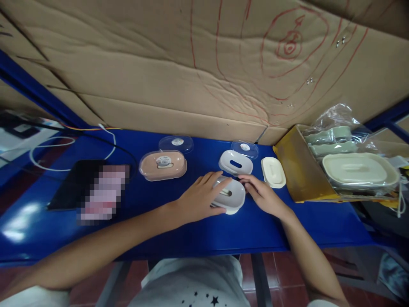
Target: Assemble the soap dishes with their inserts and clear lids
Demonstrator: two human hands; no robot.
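A white oval plastic box (239, 194), with a slot in its grey-white top, lies in front of me on the blue table. My left hand (204, 192) is wrapped round its left side, thumb at the near edge and fingers over the far edge. At the right rim of the same box, my right hand (260, 194) grips with bent fingers; its thumb is hidden. Just beyond stands a similar slotted white oval piece (226, 162), near my right fingertips. A cream oval lid (274, 172) lies to the right of it.
A pink oval box (169, 166) with a round label stands left, clear lids (183, 145) behind. A cardboard carton (295, 170) at right holds bagged green pieces and a cream box (358, 168). A dark flat object (73, 183) and cables (47, 169) lie left. Cardboard (143, 64) walls the back.
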